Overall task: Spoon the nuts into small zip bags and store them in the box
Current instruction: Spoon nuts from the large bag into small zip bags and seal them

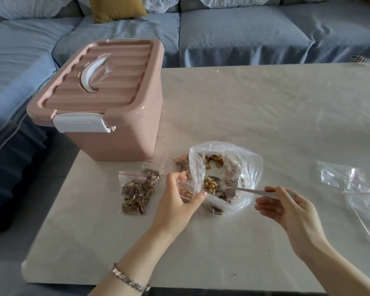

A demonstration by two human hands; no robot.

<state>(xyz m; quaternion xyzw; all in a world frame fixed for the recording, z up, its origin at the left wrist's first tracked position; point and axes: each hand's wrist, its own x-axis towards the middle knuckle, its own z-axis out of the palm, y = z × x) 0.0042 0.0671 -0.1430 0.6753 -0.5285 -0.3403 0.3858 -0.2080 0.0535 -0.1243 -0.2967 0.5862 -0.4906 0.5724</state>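
Pale table (254, 99), left hand (178, 201) pinches small zip bag (187, 190) beside big nut bag (247, 167), right hand (288, 207) grips spoon (250, 190) loaded with nuts (210, 184) inside it, two filled zip bags (137, 190) near lidded pink box (118, 137)

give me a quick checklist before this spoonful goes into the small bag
1. spoon loaded with nuts: ok
2. right hand holds the spoon handle: ok
3. left hand holds the small zip bag, mouth open: ok
4. small zip bag close beside the big bag: ok
5. room left in the small zip bag: cannot tell
6. box open for storing: not ok, lid shut
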